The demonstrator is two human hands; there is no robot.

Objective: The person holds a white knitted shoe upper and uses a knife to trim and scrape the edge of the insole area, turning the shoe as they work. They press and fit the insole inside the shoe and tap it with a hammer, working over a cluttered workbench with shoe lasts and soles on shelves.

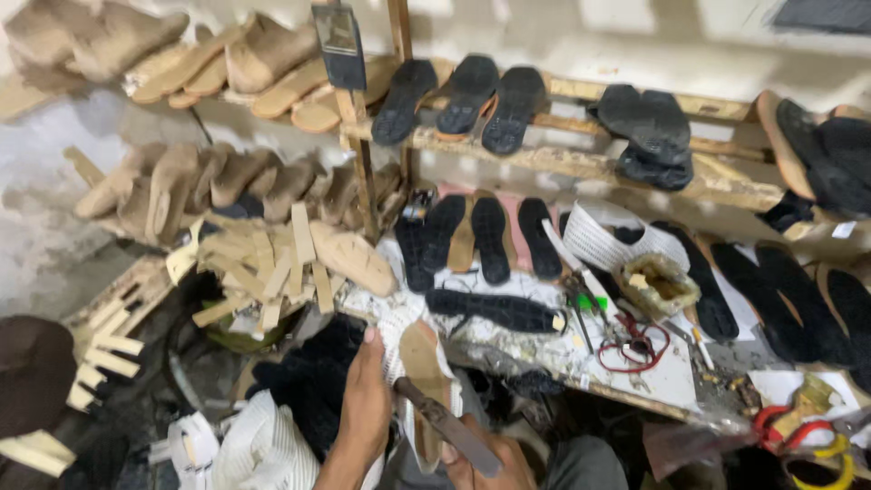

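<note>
The left hand point(365, 399) is closed around the edge of a tan shoe sole with white woven upper point(422, 372), held upright just before the front edge of the cluttered white bench point(581, 358). The right hand point(494, 463), low at the picture's bottom edge, grips a dark flat metal blade point(445, 425) laid against the sole. Black rubber soles point(494, 310) lie near behind, leaving little free room.

Bench point(581, 358) crowded: black soles point(490, 238) far, glue tub point(657, 283) and scissors point(635, 343) right. Narrow bare strip along near edge. Wooden strips point(263, 268) block left. Shelf point(581, 163) overhangs far side, limiting room above.
</note>
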